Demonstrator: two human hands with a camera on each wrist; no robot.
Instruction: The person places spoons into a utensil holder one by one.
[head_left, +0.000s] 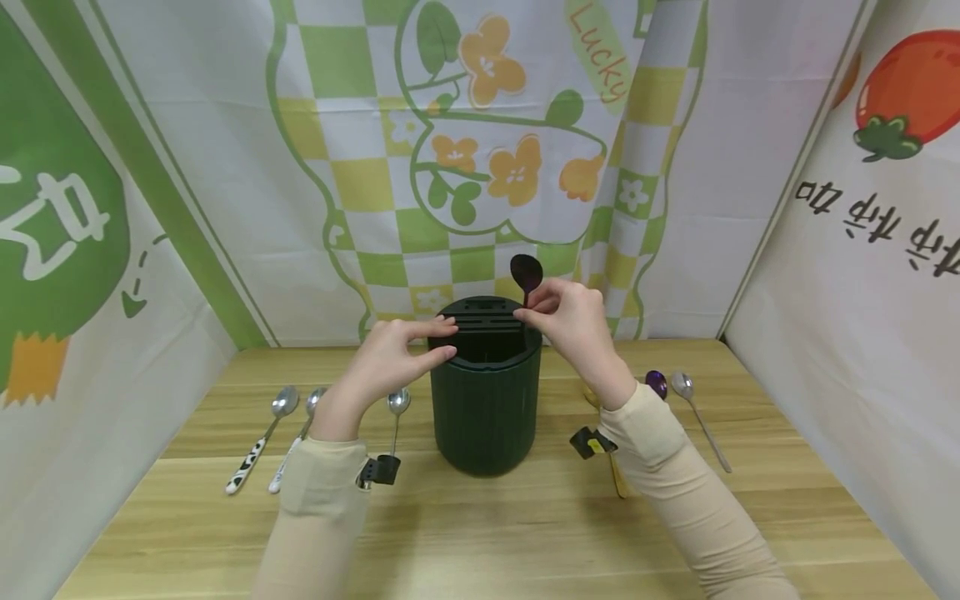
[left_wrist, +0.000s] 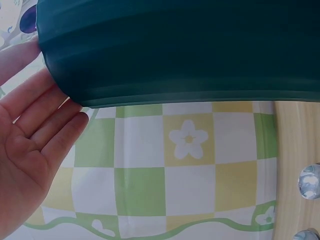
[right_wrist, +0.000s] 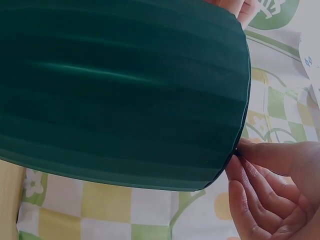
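Note:
A dark green utensil holder (head_left: 486, 417) with a black slotted top stands upright on the wooden table. My right hand (head_left: 573, 321) pinches a dark purple spoon (head_left: 527, 272) by its handle, bowl up, at the right side of the holder's top. The lower handle is hidden by the fingers and the holder. My left hand (head_left: 386, 362) touches the left rim, its fingers nearly straight and thumb apart. In the left wrist view those fingers (left_wrist: 55, 112) lie along the holder's edge. The right wrist view shows the right fingertips (right_wrist: 240, 147) together right at the rim.
On the left lie a spoon with a spotted handle (head_left: 258, 446), a white-handled spoon (head_left: 288, 467) and a silver spoon (head_left: 398, 402). At right are a purple spoon (head_left: 656, 382), a silver spoon (head_left: 701, 421) and a gold utensil (head_left: 618, 479) partly under the right arm. A patterned curtain (head_left: 360, 183) hangs behind.

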